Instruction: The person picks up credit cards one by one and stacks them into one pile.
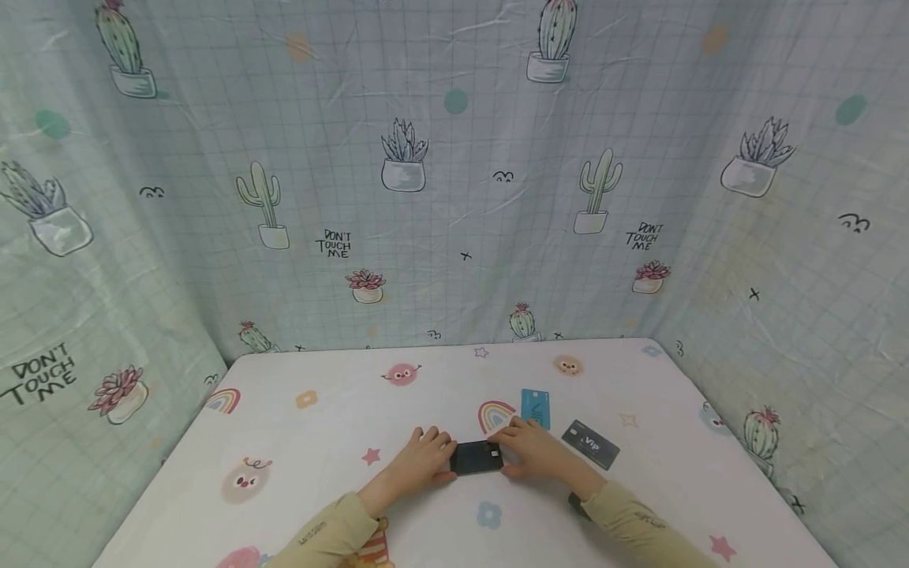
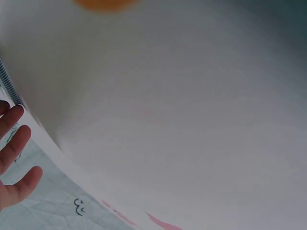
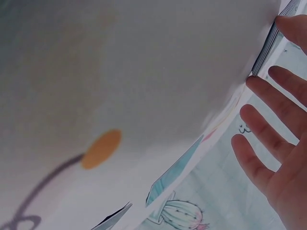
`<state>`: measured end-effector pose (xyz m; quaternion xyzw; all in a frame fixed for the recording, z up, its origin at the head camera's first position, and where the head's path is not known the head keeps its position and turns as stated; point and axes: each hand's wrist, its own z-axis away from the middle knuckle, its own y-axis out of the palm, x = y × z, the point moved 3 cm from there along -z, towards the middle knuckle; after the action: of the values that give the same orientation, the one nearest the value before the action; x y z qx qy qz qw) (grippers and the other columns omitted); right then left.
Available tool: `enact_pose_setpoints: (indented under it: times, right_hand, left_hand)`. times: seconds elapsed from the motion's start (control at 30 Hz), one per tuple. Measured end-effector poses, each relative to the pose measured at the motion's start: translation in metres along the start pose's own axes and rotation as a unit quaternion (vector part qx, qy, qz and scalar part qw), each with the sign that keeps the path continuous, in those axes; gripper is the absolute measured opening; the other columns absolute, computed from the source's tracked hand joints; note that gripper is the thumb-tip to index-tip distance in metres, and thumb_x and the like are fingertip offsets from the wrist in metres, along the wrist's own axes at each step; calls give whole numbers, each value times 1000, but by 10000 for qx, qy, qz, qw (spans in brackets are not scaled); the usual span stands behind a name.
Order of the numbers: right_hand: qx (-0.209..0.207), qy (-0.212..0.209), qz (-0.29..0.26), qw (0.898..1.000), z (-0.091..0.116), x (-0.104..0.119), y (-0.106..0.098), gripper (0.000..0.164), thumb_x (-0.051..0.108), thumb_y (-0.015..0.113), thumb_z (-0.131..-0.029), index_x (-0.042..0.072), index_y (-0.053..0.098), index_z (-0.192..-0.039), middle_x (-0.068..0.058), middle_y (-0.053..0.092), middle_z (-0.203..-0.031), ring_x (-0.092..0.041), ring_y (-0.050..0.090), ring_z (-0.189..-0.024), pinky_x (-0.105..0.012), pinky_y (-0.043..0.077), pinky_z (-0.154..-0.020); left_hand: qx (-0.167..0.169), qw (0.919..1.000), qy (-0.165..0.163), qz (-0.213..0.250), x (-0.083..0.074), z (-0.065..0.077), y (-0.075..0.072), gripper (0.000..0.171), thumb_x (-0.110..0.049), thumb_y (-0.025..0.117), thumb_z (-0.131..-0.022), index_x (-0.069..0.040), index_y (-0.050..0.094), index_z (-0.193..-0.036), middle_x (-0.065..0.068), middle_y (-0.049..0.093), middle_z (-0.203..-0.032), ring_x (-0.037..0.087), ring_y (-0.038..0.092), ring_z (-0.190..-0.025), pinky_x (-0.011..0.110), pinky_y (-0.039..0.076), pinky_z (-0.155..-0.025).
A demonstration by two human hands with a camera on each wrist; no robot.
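Observation:
On the white table lies a neat stack of dark cards [image 1: 476,457], its top card bearing a small pale chip near one corner. My left hand [image 1: 422,459] grips the stack's left end, fingers at the far corner and thumb at the near one. At the opposite end my right hand [image 1: 534,451] holds it the same way. The right wrist view shows the layered card edges [image 3: 269,45] between thumb and a fingertip, other fingers spread. Only fingertips at the stack's edge show in the left wrist view; the left thumb is hidden there.
Beyond my right hand lies a blue VIP card [image 1: 536,408]. A dark grey VIP card [image 1: 592,444] rests to its right. Another dark item [image 1: 577,505] is partly covered by my right sleeve. Cactus-print curtains [image 1: 454,221] hang around the table's back and sides.

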<state>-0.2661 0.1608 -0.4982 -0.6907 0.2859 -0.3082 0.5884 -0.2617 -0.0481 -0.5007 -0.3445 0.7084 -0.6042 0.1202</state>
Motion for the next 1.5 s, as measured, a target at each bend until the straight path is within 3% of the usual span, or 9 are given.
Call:
enact_pose_setpoints:
  times: [0.63, 1.03, 1.33, 1.5]
  right_hand:
    - [118, 165, -54, 9998, 3, -6, 3, 51, 41, 65, -76, 22, 52, -122, 4, 58, -117, -17, 49, -104, -45, 40, -93]
    - [148, 231, -188, 9994, 13, -7, 0, 53, 39, 66, -74, 21, 51, -122, 3, 59, -115, -18, 49, -104, -43, 40, -93]
    - [265, 420, -256, 9984, 19, -6, -2, 55, 41, 67, -73, 22, 52, -122, 3, 60, -115, -21, 50, -106, -43, 41, -92]
    - [166, 396, -314, 9986, 24, -9, -2, 54, 40, 68, -73, 21, 53, -121, 3, 60, -114, -22, 50, -107, -43, 41, -92]
  left_hand:
    - [210, 9997, -117, 75, 0, -2, -1, 49, -48, 59, -79, -13, 58, -113, -1, 58, -101, 15, 48, -90, 31, 36, -73]
    - [104, 9996, -246, -98, -2, -1, -1, 50, -49, 60, -77, -14, 58, -113, 0, 58, -99, 15, 45, -87, 34, 37, -72]
    - [-519, 9986, -12, -35, 0, 2, 0, 52, -53, 55, -79, -14, 56, -113, -1, 57, -95, 16, 43, -84, 35, 33, -69]
    - [-313, 9993, -180, -81, -3, 2, -3, 54, -51, 62, -74, -14, 57, -112, 0, 58, -97, 16, 45, -85, 34, 35, -71]
